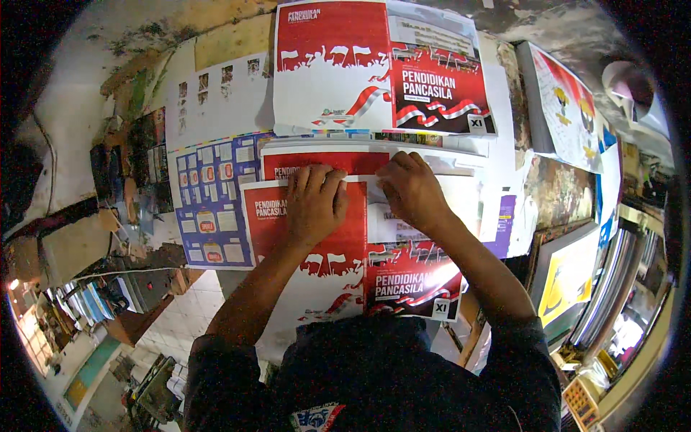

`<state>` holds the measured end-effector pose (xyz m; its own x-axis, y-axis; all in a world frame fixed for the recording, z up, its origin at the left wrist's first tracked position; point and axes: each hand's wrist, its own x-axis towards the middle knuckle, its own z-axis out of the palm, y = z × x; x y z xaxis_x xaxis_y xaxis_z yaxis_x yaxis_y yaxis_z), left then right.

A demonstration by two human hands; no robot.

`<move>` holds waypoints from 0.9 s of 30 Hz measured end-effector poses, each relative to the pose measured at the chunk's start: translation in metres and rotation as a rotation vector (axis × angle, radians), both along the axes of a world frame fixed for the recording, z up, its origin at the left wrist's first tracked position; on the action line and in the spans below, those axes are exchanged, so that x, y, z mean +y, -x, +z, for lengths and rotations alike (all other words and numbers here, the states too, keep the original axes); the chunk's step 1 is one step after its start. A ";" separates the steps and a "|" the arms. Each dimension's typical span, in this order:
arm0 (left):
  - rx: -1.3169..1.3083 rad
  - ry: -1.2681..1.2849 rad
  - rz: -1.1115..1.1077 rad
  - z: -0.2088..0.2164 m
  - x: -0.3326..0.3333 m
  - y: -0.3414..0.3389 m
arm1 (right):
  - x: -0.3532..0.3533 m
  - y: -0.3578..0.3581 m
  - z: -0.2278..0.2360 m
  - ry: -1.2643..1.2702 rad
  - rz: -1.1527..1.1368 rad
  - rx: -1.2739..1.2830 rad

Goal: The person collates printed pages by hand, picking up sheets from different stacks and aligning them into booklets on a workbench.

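Dark short-sleeved cloth shirt [353, 367] fills the bottom of the view, closest to the lens. Just ahead of it: glossy red, white and black printed paper cover sheet [345, 237], lying face up and slightly skewed, far edge up at the hands, near edge partly hidden by the shirt. It overlaps a stack of matching printed paper sheets [367, 162] right behind. Bare left hand [317, 201] is on the cover's far edge, left of its middle, fingers bent; bare right hand [410, 180] is at the same edge, right of the colour split, fingers curled down. Grip state: both touching paper, but fingertips are tucked out of sight, so can't tell whether either is pinching it or just pressing. Another pile of the same print [335, 86] sits beyond; purple-blue sheet with white boxes [209, 194] lies to the left, partly under the work. Handling, my read: light, flexible, bends and creases easily; bright glare on the dark half suggests a slick coat, so layers likely slide or cling. Best hold: two spread points along the far edge, flat finger pads, light pinch, clear of corners to avoid dog-ears.
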<state>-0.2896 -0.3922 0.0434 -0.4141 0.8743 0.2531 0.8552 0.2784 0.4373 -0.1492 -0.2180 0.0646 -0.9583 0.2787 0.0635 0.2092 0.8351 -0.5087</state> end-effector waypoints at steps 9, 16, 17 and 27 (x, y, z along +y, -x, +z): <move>-0.012 -0.089 -0.064 -0.002 -0.001 0.001 | -0.006 -0.002 0.010 -0.014 -0.001 0.003; -0.019 -0.094 -0.058 -0.003 -0.001 0.002 | -0.013 -0.005 0.015 -0.051 -0.031 -0.013; 0.001 -0.089 -0.060 -0.001 -0.001 0.003 | -0.014 -0.007 0.011 -0.046 -0.036 0.019; 0.052 -0.024 -0.139 0.003 -0.006 0.000 | -0.036 -0.015 -0.006 -0.200 -0.034 0.141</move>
<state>-0.2900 -0.3977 0.0464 -0.2750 0.9158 0.2926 0.9065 0.1455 0.3964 -0.1339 -0.2536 0.0582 -0.9261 0.2793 0.2537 0.1777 0.9159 -0.3600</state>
